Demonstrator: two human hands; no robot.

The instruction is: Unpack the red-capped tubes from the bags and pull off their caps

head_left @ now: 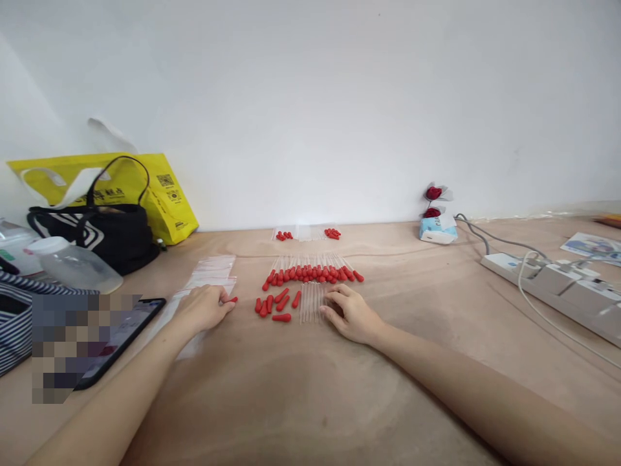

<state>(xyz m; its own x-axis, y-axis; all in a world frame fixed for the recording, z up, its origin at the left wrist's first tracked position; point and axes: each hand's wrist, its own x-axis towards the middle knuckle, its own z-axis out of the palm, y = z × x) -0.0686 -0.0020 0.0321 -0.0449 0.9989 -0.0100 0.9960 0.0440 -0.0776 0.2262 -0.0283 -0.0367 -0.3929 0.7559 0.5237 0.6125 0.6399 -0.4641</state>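
Note:
My left hand is closed, with a red rubber dropper bulb pinched between thumb and fingers. It is above the left side of the table, over clear plastic bags. My right hand rests at the right edge of a row of bare glass dropper tubes, thumb and index finger slightly apart and close to the nearest tube. Several loose red bulbs lie between my hands. Behind them, a row of droppers has red bulbs facing me and thin glass tubes pointing to the wall.
Bagged droppers lie near the wall. On the left are a phone, a plastic bottle, a black bag and a yellow bag. A power strip with cables and a tissue pack are right.

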